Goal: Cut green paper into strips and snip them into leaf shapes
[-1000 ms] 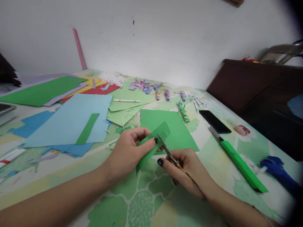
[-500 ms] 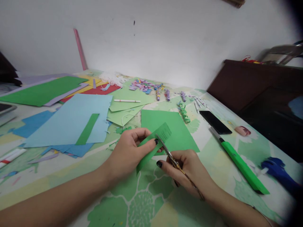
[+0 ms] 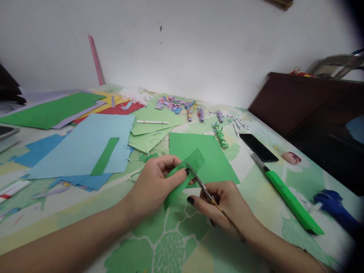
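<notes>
My left hand [image 3: 162, 178] is closed on a green paper strip [image 3: 176, 189], pinched between thumb and fingers and held at a slant. Several fine parallel slits run across the strip's upper right end. In my right hand [image 3: 227, 203] is a pair of scissors [image 3: 206, 193], its blades lying at the strip close to my left thumb. Behind the strip a larger green sheet [image 3: 196, 146] rests on the table. Another green strip [image 3: 105, 156] lies on a light blue sheet [image 3: 82, 142] to the left.
At right are a green utility knife [image 3: 290, 199], a black phone [image 3: 258, 147], an eraser [image 3: 291, 157] and a blue object [image 3: 332, 206]. Curled paper pieces [image 3: 221, 135], paper scraps [image 3: 170, 103] and white string [image 3: 133, 95] lie toward the wall. Coloured sheets [image 3: 54, 110] spread across the left.
The scissors' blades have shifted very slightly at the strip. Both hands keep nearly the same place and grip, and the view has moved a little.
</notes>
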The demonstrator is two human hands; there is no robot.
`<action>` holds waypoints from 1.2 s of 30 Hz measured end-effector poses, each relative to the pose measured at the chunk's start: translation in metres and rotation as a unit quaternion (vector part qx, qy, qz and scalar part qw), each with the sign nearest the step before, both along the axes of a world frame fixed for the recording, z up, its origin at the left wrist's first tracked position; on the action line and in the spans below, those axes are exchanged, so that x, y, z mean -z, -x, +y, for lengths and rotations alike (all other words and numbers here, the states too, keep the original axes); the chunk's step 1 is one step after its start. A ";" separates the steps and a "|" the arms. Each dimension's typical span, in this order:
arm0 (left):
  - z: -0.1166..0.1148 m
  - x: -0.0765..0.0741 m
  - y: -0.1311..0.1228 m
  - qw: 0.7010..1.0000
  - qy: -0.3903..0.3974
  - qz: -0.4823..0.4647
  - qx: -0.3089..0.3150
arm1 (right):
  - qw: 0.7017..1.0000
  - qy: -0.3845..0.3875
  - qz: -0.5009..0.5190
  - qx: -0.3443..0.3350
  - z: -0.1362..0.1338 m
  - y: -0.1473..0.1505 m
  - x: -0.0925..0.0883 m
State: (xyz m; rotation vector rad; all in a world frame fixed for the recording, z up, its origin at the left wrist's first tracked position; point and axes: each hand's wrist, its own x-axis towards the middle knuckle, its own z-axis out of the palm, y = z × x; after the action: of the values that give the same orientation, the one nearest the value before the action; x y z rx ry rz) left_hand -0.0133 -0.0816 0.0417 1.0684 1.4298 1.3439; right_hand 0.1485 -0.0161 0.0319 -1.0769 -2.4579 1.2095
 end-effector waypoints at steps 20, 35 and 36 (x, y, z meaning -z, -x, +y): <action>-0.001 0.001 0.000 1.000 0.004 -0.016 -0.002 | 1.000 0.020 0.002 0.012 0.001 0.002 -0.001; -0.003 -0.001 0.000 1.000 -0.002 -0.028 -0.009 | 0.987 0.152 0.048 0.000 -0.002 -0.003 -0.006; -0.003 -0.001 0.000 0.999 0.001 -0.032 -0.009 | 0.987 0.153 0.047 0.002 -0.002 -0.003 -0.007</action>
State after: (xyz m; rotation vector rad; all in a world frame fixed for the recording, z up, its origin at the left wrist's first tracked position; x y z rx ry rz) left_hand -0.0136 -0.0843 0.0424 1.0044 1.3962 1.3785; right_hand 0.1511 -0.0180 0.0386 -1.0653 -2.2483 1.6366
